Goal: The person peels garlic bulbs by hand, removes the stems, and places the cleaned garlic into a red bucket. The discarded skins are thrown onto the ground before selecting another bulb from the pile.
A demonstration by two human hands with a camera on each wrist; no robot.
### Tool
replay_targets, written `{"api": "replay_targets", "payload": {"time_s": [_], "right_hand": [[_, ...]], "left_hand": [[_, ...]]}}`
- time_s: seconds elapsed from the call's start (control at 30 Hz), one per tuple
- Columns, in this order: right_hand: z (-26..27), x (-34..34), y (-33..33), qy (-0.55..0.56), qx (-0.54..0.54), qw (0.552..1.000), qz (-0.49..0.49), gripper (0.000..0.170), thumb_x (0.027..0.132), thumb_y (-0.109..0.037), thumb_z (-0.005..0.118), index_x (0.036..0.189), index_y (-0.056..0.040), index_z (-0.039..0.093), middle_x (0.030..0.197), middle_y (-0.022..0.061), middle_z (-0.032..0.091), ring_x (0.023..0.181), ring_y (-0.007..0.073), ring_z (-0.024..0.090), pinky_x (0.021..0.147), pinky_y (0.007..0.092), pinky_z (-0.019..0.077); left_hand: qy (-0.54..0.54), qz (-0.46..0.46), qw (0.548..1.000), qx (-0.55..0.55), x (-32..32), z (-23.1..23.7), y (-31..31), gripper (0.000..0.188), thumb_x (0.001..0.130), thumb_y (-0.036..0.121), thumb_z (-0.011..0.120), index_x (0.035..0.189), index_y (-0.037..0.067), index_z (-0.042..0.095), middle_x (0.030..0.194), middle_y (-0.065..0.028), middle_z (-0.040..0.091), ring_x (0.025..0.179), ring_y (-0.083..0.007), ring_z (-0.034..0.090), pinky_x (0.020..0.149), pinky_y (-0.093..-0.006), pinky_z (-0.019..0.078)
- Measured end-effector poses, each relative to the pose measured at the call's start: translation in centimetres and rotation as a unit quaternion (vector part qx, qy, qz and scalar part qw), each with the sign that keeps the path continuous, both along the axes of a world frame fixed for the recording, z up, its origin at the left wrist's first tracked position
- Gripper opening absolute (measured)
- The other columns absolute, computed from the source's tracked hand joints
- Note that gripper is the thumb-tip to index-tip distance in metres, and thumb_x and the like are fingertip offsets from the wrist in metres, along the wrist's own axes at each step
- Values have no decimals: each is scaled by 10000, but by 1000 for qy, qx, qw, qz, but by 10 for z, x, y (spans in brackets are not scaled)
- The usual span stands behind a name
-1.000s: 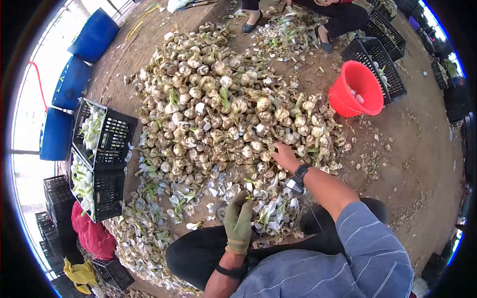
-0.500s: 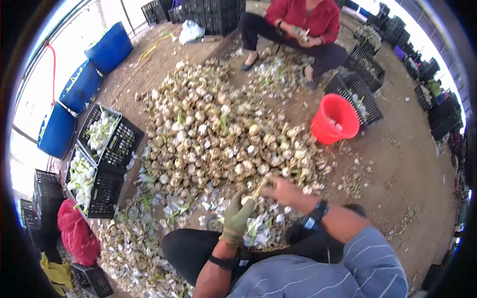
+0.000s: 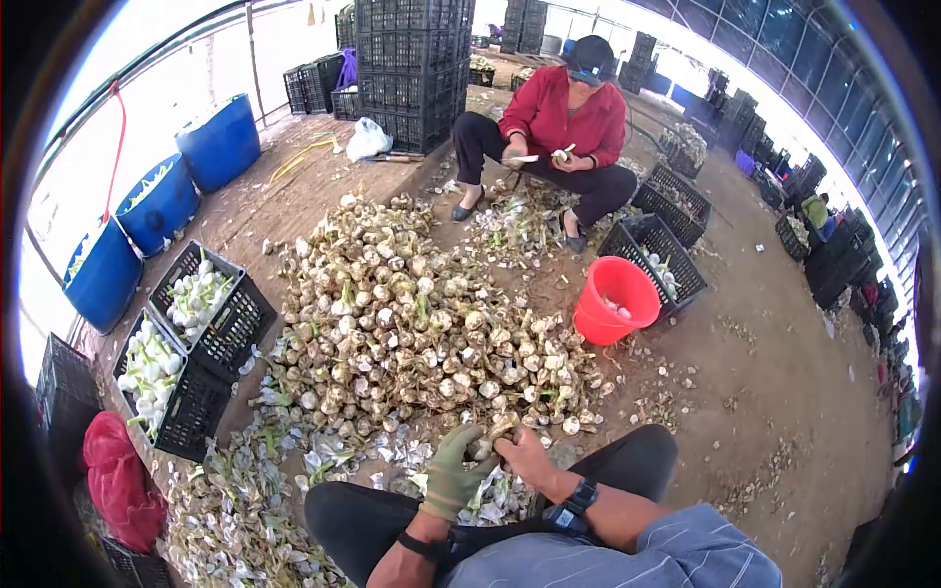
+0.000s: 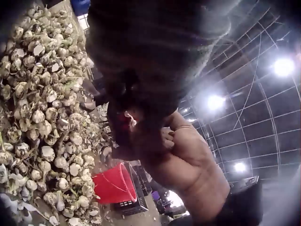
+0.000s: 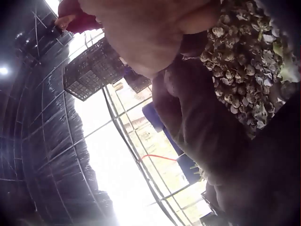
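In the head view, my gloved left hand (image 3: 451,478) holds a garlic bulb (image 3: 480,449) between thumb and fingers, low in front of my knees. My bare right hand (image 3: 531,461) meets it from the right, fingertips pinching the dry top (image 3: 503,425) of the same bulb. The two hands nearly touch. Just beyond them lies a big heap of dirty garlic bulbs (image 3: 412,333). Both wrist views show the hands dark and close together, with the bulb mostly hidden behind fingers.
Black crates of trimmed garlic (image 3: 201,338) stand at left, with blue barrels (image 3: 157,206) behind. A red bucket (image 3: 606,309) stands right of the heap. Opposite sits a person in red (image 3: 569,122) working on garlic. Peeled skins (image 3: 240,500) cover the ground at left.
My right hand has come back from the heap with a garlic bulb to my left hand, and both now hold it closer to my body. The head view has tilted up.
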State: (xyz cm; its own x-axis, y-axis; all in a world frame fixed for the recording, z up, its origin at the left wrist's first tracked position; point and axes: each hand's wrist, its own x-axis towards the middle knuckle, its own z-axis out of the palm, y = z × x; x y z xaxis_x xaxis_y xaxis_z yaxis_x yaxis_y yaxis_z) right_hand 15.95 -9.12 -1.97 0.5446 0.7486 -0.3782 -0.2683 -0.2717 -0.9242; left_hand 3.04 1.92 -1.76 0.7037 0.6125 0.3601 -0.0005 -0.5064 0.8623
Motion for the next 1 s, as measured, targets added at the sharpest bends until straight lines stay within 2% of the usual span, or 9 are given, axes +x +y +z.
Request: {"api": "replay_targets", "payload": {"time_s": [0.07,0.17,0.4,0.5,0.6,0.63,0.7,0.93,1.0], "right_hand": [[4,-3,-1,-25,10,1000,-14,118,909,-120,590,941,-10,620,708,-31,582,593,39,488,487,267,389],[2,-2,-6,-117,25,993,7,101,899,-110,594,881,-13,616,690,-20,571,590,42,486,485,280,389],[0,13,-14,-315,-150,929,120,259,893,-144,595,1079,35,621,908,80,675,814,145,602,727,359,509],[8,10,-14,-173,-4,981,88,318,911,-206,631,1115,38,627,929,149,692,848,197,641,778,365,516],[30,-2,-9,-128,60,988,67,305,913,-257,688,1025,22,640,835,122,642,718,187,618,667,348,501],[27,0,-11,-216,32,972,87,331,911,-281,694,1050,15,640,853,139,650,740,220,629,687,363,503],[23,6,-12,-385,-22,915,121,385,907,-328,708,1099,-1,641,889,174,666,786,285,650,726,394,509],[61,1,-5,-441,-42,866,233,301,906,-311,687,1052,-50,649,929,212,645,829,400,630,730,460,502],[83,4,-3,-410,-42,870,270,225,884,-211,690,1045,-61,644,904,189,623,842,390,620,726,459,502]], "left_hand": [[-14,-2,999,-42,0,-3,0,478,758,160,832,1170,26,630,1017,-111,667,895,-195,639,783,-332,521],[-45,-55,943,-325,-6,10,-9,456,780,165,829,1177,35,645,912,-11,640,781,-91,588,675,-254,501],[28,-87,904,-418,-14,12,-7,505,842,102,763,1289,-34,571,954,-13,637,811,-75,600,711,-229,509],[3,-116,840,-530,-18,11,2,524,875,157,701,1325,-55,535,987,-54,658,815,-114,638,719,-249,533],[17,-116,823,-555,-16,17,3,528,878,145,678,1341,-53,519,994,-80,667,819,-133,652,734,-265,544],[-17,-128,788,-602,-15,8,0,527,877,132,673,1347,-47,516,1002,-84,668,803,-130,647,720,-260,542],[-24,-114,815,-568,-13,10,-2,517,884,130,673,1346,-42,518,1021,-88,668,781,-122,638,697,-255,536],[-79,-72,734,-671,-12,19,5,427,946,202,631,1311,-9,560,957,-46,666,683,-83,578,568,-215,453],[-47,-152,742,-651,-18,1,9,382,982,278,573,1246,5,614,914,-34,669,641,-88,591,543,-210,451]]}}
